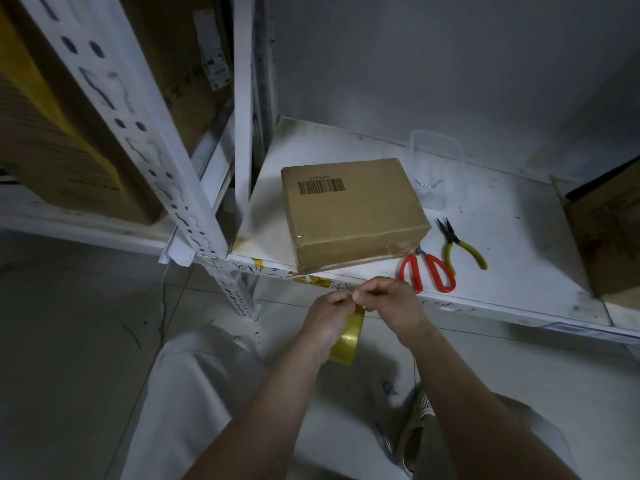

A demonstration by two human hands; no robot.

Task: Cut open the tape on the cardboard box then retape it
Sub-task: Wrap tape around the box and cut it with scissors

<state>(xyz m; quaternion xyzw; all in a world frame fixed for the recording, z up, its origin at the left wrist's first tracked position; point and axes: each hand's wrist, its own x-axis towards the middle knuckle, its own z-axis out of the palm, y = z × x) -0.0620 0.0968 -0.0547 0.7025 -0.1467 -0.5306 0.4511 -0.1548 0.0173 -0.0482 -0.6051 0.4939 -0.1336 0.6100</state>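
Both hands pinch at the yellowish tape roll (348, 336), left hand (327, 315) gripping it, right hand (388, 301) seemingly picking its end free, the cardboard box (353, 211) waiting on the shelf (519, 258) just beyond them.

Head view looks steeply down (shelf (346, 271) near).

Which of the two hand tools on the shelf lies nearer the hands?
The red-handled scissors, beside the cardboard box's front corner; the yellow-handled pliers lie farther right and back.
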